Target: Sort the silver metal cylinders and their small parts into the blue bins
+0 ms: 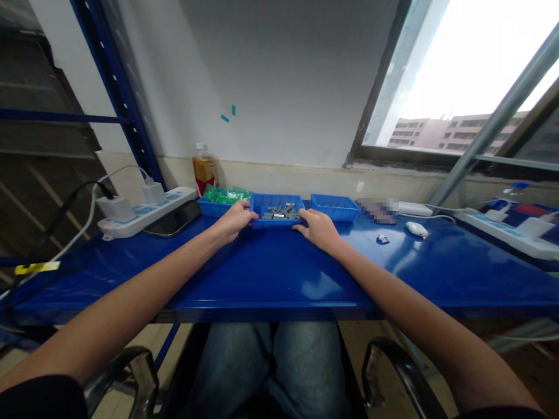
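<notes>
A blue plastic bin sits at the back middle of the table, between two similar bins. Inside it lie several small grey parts, too small to name. My left hand grips the bin's left end, fingers closed at the rim. At the right end, my right hand holds the bin with its fingers bent over the corner. The left-hand bin holds green plastic packets and stands close behind my left hand. To the right is another blue bin; its contents are barely visible.
A drink bottle stands by the wall. Power strips lie at both sides, with a dark phone by the left one. A white rounded item and a small white piece rest on the blue table.
</notes>
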Available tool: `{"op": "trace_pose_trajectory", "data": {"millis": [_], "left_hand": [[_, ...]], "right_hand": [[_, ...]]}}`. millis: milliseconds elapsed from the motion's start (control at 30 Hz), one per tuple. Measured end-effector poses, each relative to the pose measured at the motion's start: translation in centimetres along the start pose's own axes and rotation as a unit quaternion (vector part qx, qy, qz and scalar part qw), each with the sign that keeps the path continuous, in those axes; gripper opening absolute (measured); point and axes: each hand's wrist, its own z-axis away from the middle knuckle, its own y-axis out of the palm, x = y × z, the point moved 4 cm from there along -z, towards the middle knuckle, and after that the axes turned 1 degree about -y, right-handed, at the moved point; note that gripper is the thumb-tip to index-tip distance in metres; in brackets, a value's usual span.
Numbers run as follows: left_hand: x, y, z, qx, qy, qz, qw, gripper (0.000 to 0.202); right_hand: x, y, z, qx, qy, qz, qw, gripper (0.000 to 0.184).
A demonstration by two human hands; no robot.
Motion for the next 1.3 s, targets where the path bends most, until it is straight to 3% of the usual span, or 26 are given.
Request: {"op": "trace_pose_trajectory", "data": {"millis": [100,233,300,400,633,900,1167,1300], "left_hand": [[0.0,-0.1,0.0,-0.013,0.014,-0.009,1.0,0.031],[0.4,0.0,-0.3,-0.021,0.083,-0.064,0.994,0.039],[0.7,0.0,-0.5,-0.022,0.111,-0.104,0.988,0.04],[1.1,-0.1,-1.0,-0.025,0.131,-0.149,0.98,0.04],[1.3,-0.2,-1.3,-0.018,0.157,-0.204,0.966,0.038],[-0.2,-0.6,-0.5,-0.04,0.148,-0.301,0.941,0.032],[-0.4,-0.8,-0.6,-0.04,0.148,-0.317,0.936,0.033],[-0.9,-1.0,-0.6,-0.067,0.18,-0.335,0.922,0.018]], "right_hand": [[-0.5,-0.2,-0.3,0.011,0.001,-0.077,0.997,0.023],[-1.5,-0.3,-0.7,0.035,0.015,-0.175,0.984,0.037],[-2.0,-0.3,-0.8,0.024,0.031,-0.195,0.98,0.035],[-2.6,-0.1,-1.0,-0.002,0.049,-0.19,0.981,0.032],[-2.4,0.7,-1.2,-0.035,0.077,-0.195,0.977,0.06],[-2.5,0.1,-1.2,-0.046,0.14,-0.224,0.963,0.069],[-2.1,0.1,-1.5,-0.019,0.125,-0.182,0.975,0.075],[-1.9,-0.1,-1.6,0.0,0.119,-0.192,0.974,0.075]]}}
